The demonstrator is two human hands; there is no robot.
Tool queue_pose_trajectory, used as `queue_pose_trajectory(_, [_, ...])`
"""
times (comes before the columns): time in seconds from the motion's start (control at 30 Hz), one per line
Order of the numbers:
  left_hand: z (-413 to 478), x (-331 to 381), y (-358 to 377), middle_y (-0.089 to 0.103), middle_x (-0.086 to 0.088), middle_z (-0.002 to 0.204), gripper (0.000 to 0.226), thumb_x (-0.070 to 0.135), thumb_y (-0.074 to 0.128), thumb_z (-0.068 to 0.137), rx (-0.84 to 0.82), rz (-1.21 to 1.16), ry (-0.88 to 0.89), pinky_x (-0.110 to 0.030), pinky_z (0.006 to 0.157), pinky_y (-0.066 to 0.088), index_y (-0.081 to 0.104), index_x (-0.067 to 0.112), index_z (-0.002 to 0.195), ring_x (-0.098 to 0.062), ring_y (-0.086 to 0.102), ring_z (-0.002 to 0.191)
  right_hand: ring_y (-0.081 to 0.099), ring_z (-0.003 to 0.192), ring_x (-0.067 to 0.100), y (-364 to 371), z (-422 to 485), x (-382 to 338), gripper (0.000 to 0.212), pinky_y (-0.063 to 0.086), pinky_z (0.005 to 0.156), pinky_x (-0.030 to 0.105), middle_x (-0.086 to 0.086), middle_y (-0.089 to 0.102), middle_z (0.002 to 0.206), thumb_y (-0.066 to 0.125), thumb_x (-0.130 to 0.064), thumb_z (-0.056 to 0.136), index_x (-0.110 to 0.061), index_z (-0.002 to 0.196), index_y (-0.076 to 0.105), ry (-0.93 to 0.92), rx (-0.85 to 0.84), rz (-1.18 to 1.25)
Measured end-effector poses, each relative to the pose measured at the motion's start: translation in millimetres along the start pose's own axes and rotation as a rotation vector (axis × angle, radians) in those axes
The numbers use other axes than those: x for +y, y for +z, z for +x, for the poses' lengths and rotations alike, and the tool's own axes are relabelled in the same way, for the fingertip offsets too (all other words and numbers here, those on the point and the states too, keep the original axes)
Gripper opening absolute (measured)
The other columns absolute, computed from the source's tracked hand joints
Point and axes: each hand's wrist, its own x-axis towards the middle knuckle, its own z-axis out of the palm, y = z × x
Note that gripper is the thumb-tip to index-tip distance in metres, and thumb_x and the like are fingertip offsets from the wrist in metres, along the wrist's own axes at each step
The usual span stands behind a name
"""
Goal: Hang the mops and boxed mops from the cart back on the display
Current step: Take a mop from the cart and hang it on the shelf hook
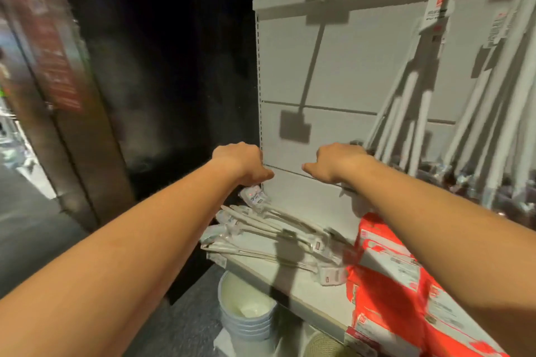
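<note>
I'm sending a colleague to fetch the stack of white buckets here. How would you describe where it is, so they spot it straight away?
Start at the white display wall with mop poles leaning on its right side, then drop to the white shelf at its foot. The stack of white buckets stands on the floor below the shelf's left front edge. It is round and nested, unlike the flat orange-red boxes on the shelf.

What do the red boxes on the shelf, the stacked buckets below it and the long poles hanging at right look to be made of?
Red boxes: likely printed cardboard, flat faces with folded edges, slight sheen. Stacked buckets: probably moulded plastic, smooth, off-white, thin nested rims. Hanging poles: white, smooth tubes with paper tags; painted metal or plastic, the blur leaves it open.
</note>
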Motion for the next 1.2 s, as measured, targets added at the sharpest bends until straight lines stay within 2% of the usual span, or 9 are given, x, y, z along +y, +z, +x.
queue_pose_trajectory(0.2, [-62.2, -131.5, 17.5, 0.06, 0.0, 0.107, 0.047, 0.058, 0.046, 0.091, -0.034, -0.014, -0.269, -0.035, 0.076, 0.041, 0.058, 0.021, 0.119, -0.022, 0.057, 0.1, 0.055, 0.114, 0.029, -10.3, 1.7, -149.9, 0.055, 0.039, 0.078, 0.036, 0.007, 0.056, 0.129, 0.035, -0.056, 0.095, -0.017, 0.13, 0.053, -0.293, 0.015, 0.016])
queue_pose_trajectory(0.4, [-160.1, -274.3, 35.6, 0.061, -0.005, 0.121, 0.046, 0.057, 0.046, 0.09, -0.081, 0.027, -0.533, -0.036, 0.083, 0.043, 0.059, 0.022, 0.117, -0.029, 0.057, 0.112, 0.055, 0.113, 0.029, -25.6, -31.3, -318.3, 0.054, 0.038, 0.081, 0.037, 0.006, 0.057, 0.126, 0.034, -0.057, 0.096, -0.016, 0.124, 0.057, -0.573, 0.007, 0.028])
queue_pose_trajectory(0.5, [-216.7, -342.1, 42.8, 0.061, -0.004, 0.117, 0.041, 0.056, 0.047, 0.09, -0.115, 0.027, -0.664, -0.034, 0.079, 0.042, 0.059, 0.022, 0.109, -0.027, 0.058, 0.108, 0.053, 0.118, 0.03, -29.2, -59.2, -405.6, 0.058, 0.04, 0.086, 0.038, 0.006, 0.056, 0.131, 0.033, -0.058, 0.096, -0.016, 0.13, 0.053, -0.695, 0.015, 0.038])
queue_pose_trajectory(0.67, [-312.4, -431.9, 54.4, 0.06, -0.002, 0.107, 0.045, 0.056, 0.046, 0.091, -0.161, 0.049, -0.828, -0.032, 0.074, 0.039, 0.06, 0.02, 0.113, -0.026, 0.057, 0.099, 0.055, 0.114, 0.03, -34.0, -114.2, -537.7, 0.057, 0.042, 0.086, 0.037, 0.007, 0.056, 0.131, 0.031, -0.057, 0.096, -0.015, 0.127, 0.056, -0.893, -0.018, 0.036])
queue_pose_trajectory(0.8, [-384.0, -484.6, 64.2, 0.061, -0.005, 0.115, 0.047, 0.057, 0.048, 0.091, -0.167, 0.053, -0.966, -0.032, 0.077, 0.039, 0.059, 0.02, 0.117, -0.027, 0.058, 0.11, 0.053, 0.118, 0.031, -37.3, -162.5, -623.2, 0.058, 0.042, 0.089, 0.037, 0.01, 0.053, 0.133, 0.031, -0.057, 0.097, -0.014, 0.13, 0.053, -1.034, -0.02, 0.014])
queue_pose_trajectory(0.9, [-430.0, -511.9, 72.2, 0.057, -0.004, 0.102, 0.044, 0.058, 0.047, 0.091, -0.205, 0.027, -1.06, -0.034, 0.076, 0.04, 0.059, 0.02, 0.109, -0.028, 0.058, 0.104, 0.051, 0.122, 0.031, -37.5, -197.3, -673.1, 0.059, 0.042, 0.094, 0.037, 0.011, 0.051, 0.138, 0.035, -0.055, 0.097, -0.012, 0.132, 0.051, -1.142, -0.031, 0.001])
queue_pose_trajectory(0.97, [-455.3, -527.8, 80.9, 0.059, -0.005, 0.105, 0.039, 0.055, 0.046, 0.092, -0.217, 0.012, -1.111, -0.035, 0.075, 0.041, 0.056, 0.019, 0.102, -0.028, 0.058, 0.099, 0.051, 0.123, 0.031, -36.6, -217.1, -700.9, 0.058, 0.041, 0.096, 0.037, 0.011, 0.052, 0.137, 0.036, -0.055, 0.097, -0.012, 0.132, 0.051, -1.203, -0.029, -0.009])
queue_pose_trajectory(1.07, [-487.6, -547.9, 96.0, 0.061, -0.006, 0.112, 0.051, 0.06, 0.043, 0.09, -0.236, 0.028, -1.201, -0.034, 0.073, 0.043, 0.058, 0.017, 0.114, -0.027, 0.06, 0.102, 0.053, 0.12, 0.031, -33.1, -242.5, -738.2, 0.057, 0.043, 0.094, 0.036, 0.011, 0.055, 0.133, 0.037, -0.056, 0.096, -0.013, 0.129, 0.054, -1.293, -0.02, -0.023])
queue_pose_trajectory(1.2, [-520.1, -567.2, 108.8, 0.054, 0.001, 0.088, 0.044, 0.059, 0.044, 0.091, -0.146, 0.055, -1.397, -0.031, 0.068, 0.038, 0.054, 0.016, 0.094, -0.023, 0.057, 0.087, 0.055, 0.117, 0.031, -25.8, -266.2, -781.9, 0.059, 0.044, 0.09, 0.037, 0.011, 0.056, 0.13, 0.038, -0.06, 0.093, -0.014, 0.127, 0.056, -1.404, -0.017, -0.046])
